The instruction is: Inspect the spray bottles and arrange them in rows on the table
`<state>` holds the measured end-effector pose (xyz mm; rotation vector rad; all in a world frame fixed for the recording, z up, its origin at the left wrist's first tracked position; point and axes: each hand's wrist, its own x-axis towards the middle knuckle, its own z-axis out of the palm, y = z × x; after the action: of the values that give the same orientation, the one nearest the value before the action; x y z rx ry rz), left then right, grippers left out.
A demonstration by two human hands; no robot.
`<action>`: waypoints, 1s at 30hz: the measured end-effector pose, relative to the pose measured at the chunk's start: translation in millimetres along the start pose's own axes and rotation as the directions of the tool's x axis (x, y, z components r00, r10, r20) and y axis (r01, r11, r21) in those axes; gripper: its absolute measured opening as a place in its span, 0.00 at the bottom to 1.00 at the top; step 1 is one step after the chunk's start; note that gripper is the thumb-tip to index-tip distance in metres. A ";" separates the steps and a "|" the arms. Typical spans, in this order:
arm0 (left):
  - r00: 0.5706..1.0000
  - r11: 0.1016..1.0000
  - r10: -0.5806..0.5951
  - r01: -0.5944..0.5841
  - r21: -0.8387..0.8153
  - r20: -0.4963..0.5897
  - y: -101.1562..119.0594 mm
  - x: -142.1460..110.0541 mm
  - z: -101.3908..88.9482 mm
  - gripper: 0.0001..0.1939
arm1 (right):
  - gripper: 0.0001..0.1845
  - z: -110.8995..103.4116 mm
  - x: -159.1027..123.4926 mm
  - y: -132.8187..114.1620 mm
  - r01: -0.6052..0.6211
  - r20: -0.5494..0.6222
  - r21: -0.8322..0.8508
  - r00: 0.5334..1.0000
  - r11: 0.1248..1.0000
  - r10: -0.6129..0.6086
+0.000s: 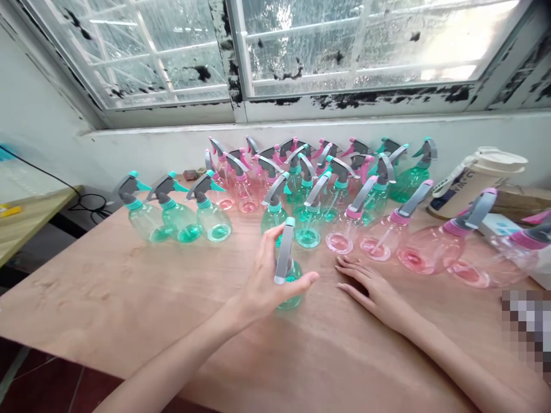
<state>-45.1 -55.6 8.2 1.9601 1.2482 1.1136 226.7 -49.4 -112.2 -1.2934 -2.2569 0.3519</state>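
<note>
A green spray bottle (291, 295) with a grey trigger head stands in front of me on the table. My left hand (262, 275) is curved round it from the left, fingers by the trigger head and thumb stretched across its front. Part of the bottle is hidden behind the hand. Lying palm down on the wood, my right hand (374, 292) is open and holds nothing. Just beyond its fingertips stands a pink spray bottle (340, 242), first of a row of pink ones reaching right. Behind my left hand is another green spray bottle (308, 235).
Several more pink and green bottles crowd against the wall under the window (344, 51). To the left, 3 pale green bottles (178, 221) stand in a row on the wooden table (107, 292). A large beige cup (477, 178) is at the back right, near a white box (495, 226).
</note>
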 end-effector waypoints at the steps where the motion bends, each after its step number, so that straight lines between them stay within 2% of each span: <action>1: 1.000 1.000 0.000 0.001 -0.025 0.014 3.1 2.8 0.8 0.34 | 0.23 -0.3 0.1 -0.2 0.002 -0.003 0.003 1.000 1.000 -0.002; 6: 0.998 0.994 0.015 -0.009 -0.104 0.055 6.9 12.6 8.6 0.15 | 0.23 -2.7 0.7 -1.7 0.004 0.001 0.007 1.000 1.000 -0.004; 11: 0.991 0.990 0.131 -0.131 -0.043 -0.008 -0.1 19.8 12.1 0.13 | 0.22 -4.1 1.3 -3.8 -0.002 -0.009 0.017 1.000 1.000 0.002; 16: 0.974 0.975 0.222 -0.221 -0.023 0.046 -5.0 31.2 10.7 0.14 | 0.22 -4.8 1.8 -5.2 -0.020 0.017 0.007 1.000 1.000 0.020; 22: 0.958 0.962 0.274 -0.274 -0.003 0.086 -3.0 35.6 7.8 0.01 | 0.23 -4.2 1.1 -4.1 -0.016 0.026 0.004 1.000 1.000 0.016; 25: 0.953 0.958 0.285 -0.286 -0.008 0.098 -1.5 35.7 6.3 0.04 | 0.23 -4.3 0.7 -4.2 -0.025 0.017 0.017 1.000 1.000 0.024; 27: 0.952 0.958 0.286 -0.288 -0.006 0.111 -1.9 36.4 5.4 0.01 | 0.23 -5.0 0.6 -5.1 -0.029 0.015 0.025 0.999 0.999 0.028; 30: 0.951 0.957 0.288 -0.288 -0.019 0.115 -4.9 36.6 5.1 0.10 | 0.22 -6.7 0.8 -6.7 -0.037 0.022 0.020 0.999 0.999 0.036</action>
<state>-34.7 -20.3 14.4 2.2230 0.9193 1.1162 225.2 -52.3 -103.4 -1.3278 -2.2448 0.4027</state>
